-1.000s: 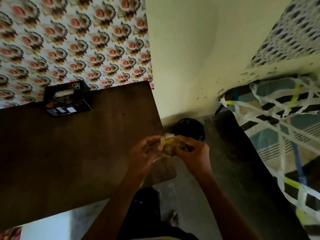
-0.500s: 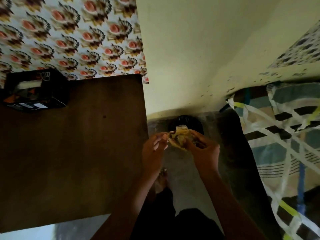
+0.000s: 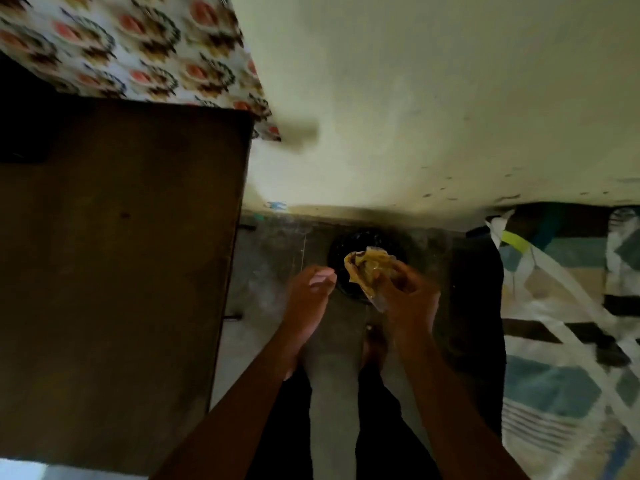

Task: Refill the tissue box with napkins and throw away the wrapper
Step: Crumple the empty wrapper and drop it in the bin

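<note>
The right hand (image 3: 408, 299) was seen a little right of the centre of the frame, and the crumpled yellowish wrapper (image 3: 369, 268) was grasped in it. The fingers (image 3: 403, 277) were curled around the lower part of the wrapper, while its upper part stuck out toward the upper left of the hand. The left hand (image 3: 310, 299) was placed just beside it, to the left, and nothing was held in it; its fingers were loosely bent, with the tips turned toward the wrapper but apart from it.

Behind the wrapper, at the centre of the frame, a round black bin (image 3: 346, 247) was seen on the floor (image 3: 270, 258), close to the foot of the wall (image 3: 415, 116). The wrapper was held over the bin, and part of the bin was hidden by it. Whether the bin held anything could not be told, because it was too dark inside.

The left half of the frame was filled by a dark brown table (image 3: 121, 254). Patterned wallpaper (image 3: 131, 46) was seen in the upper left corner. At the right edge a patterned cloth (image 3: 571, 323) with white, teal and yellow stripes was seen. Below the hands, at the bottom centre, the dark trousers (image 3: 294, 427) and a bare foot (image 3: 375, 344) of the person were visible. The tissue box could not be made out clearly; only a dark blurred shape was seen at the far left edge.
</note>
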`<state>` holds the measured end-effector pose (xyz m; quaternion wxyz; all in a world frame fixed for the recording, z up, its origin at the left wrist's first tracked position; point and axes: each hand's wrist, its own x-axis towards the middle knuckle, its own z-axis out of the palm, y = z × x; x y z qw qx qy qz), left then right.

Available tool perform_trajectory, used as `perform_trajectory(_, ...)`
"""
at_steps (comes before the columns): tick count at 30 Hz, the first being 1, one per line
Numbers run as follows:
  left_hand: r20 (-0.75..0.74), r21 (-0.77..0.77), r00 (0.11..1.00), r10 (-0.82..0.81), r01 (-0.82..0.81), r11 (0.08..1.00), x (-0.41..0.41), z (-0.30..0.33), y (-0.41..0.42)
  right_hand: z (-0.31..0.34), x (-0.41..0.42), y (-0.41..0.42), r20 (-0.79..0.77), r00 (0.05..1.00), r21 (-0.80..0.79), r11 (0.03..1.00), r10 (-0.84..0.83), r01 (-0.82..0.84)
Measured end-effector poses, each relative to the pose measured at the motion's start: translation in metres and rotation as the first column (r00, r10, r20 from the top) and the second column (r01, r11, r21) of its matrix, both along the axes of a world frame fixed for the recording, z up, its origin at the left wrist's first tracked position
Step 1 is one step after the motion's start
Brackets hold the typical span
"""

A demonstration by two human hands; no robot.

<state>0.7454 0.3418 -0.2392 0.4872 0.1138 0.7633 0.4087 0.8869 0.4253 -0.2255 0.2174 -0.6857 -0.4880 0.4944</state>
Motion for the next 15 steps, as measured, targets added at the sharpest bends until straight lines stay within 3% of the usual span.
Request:
perform_trajectory(6, 0.027, -0.124, 0.991, 0.131, -0.127, 0.984, 0.018, -0.13, 0.035, -0.14, 0.011, 0.048, 0.118, 0.989, -0.12, 0.99, 0.093, -0.079)
perform_trajectory(10, 0.147, -0.192, 0.949, 0.279, -0.249, 0.949, 0.027, -0.215, 0.055, -0.247, 0.016, 0.061, 0.15, 0.978, -0.198, 0.974, 0.143, -0.112)
perform_trajectory(15, -0.04, -0.226, 0.969, 0.244, -0.247, 0.942, 0.034, -0.317, 0.065, -0.366, 0.013, 0.065, 0.198, 0.964, -0.231, 0.964, 0.177, -0.13)
